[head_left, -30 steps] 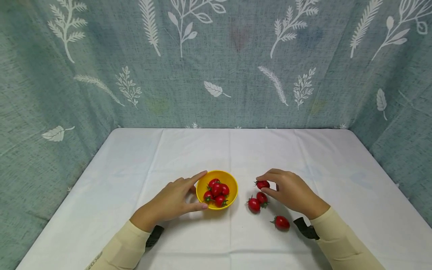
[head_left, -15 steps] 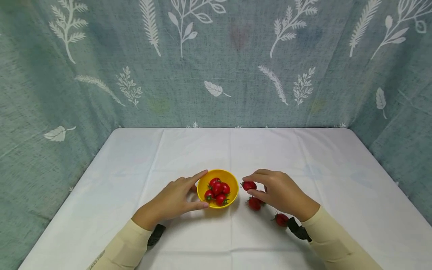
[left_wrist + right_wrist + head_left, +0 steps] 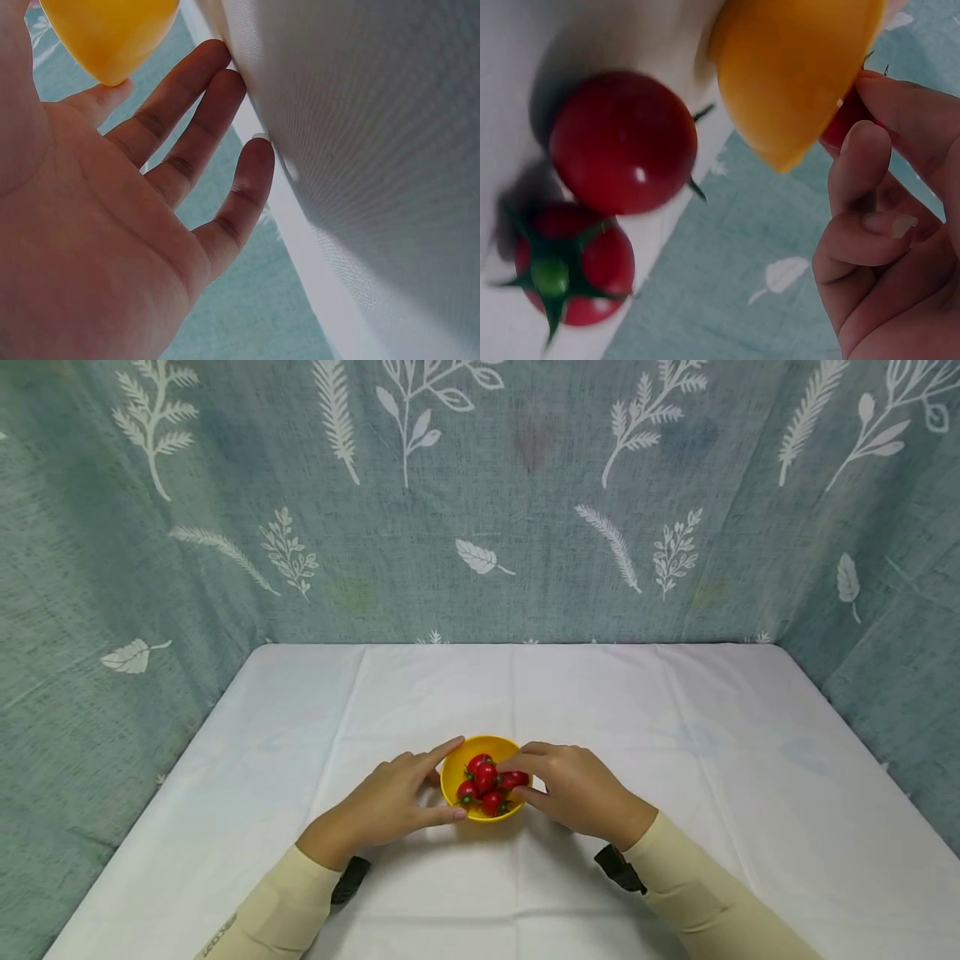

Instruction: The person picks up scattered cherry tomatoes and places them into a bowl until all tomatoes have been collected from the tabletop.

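Observation:
A yellow bowl (image 3: pixel 453 768) holding several red cherry tomatoes (image 3: pixel 485 777) stands on the white cloth. My left hand (image 3: pixel 386 802) holds it from the left, thumb and index finger spread along the rim. In the left wrist view the other fingers (image 3: pixel 199 142) stretch away from the bowl, tips at the cloth. Over the bowl's right rim, my right hand (image 3: pixel 581 793) pinches another cherry tomato (image 3: pixel 849 120) between thumb and fingertips. The bowl's wall partly covers that tomato in the right wrist view.
Two loose cherry tomatoes, one nearer (image 3: pixel 626 142) and one with its green calyx facing the camera (image 3: pixel 577 262), lie on the cloth beside the bowl. In the head view the right hand and arm hide them. A patterned green curtain (image 3: pixel 540 593) stands behind the table (image 3: pixel 600 693).
My right hand has carried the pinched cherry tomato leftward, from above the loose tomatoes to the bowl's right rim. The left hand has stayed at the bowl.

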A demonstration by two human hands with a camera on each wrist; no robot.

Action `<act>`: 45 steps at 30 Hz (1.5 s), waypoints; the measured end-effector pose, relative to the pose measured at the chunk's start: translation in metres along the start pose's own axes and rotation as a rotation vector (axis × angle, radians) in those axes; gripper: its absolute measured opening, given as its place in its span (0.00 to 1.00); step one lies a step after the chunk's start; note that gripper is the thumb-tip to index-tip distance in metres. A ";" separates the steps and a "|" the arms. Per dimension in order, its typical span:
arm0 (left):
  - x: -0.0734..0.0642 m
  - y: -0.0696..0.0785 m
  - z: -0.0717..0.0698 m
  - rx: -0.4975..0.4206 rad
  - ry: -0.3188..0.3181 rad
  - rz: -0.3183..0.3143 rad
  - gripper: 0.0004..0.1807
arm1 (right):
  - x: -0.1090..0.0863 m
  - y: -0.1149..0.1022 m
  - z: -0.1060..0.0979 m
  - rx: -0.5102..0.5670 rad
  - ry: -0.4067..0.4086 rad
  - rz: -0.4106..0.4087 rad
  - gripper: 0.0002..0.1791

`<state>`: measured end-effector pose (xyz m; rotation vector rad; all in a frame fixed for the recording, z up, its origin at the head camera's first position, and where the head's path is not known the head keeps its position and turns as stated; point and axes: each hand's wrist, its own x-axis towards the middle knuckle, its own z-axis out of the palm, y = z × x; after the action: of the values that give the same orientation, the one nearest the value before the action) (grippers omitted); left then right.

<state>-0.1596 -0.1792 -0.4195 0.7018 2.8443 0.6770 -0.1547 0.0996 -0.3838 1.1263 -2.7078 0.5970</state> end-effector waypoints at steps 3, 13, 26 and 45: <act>0.000 0.001 -0.001 0.003 0.007 0.016 0.52 | 0.001 0.000 0.004 0.002 -0.004 -0.008 0.16; 0.001 0.002 -0.001 0.002 0.004 0.027 0.52 | 0.004 0.000 0.009 0.042 -0.055 0.047 0.16; 0.002 0.005 0.001 0.002 0.007 0.024 0.52 | -0.005 0.003 -0.005 0.170 -0.060 0.132 0.18; 0.000 0.004 0.000 -0.003 -0.001 -0.032 0.53 | -0.036 0.041 -0.025 0.111 0.008 0.293 0.14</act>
<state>-0.1580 -0.1766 -0.4175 0.6539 2.8468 0.6759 -0.1589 0.1590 -0.3840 0.7492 -2.8867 0.7991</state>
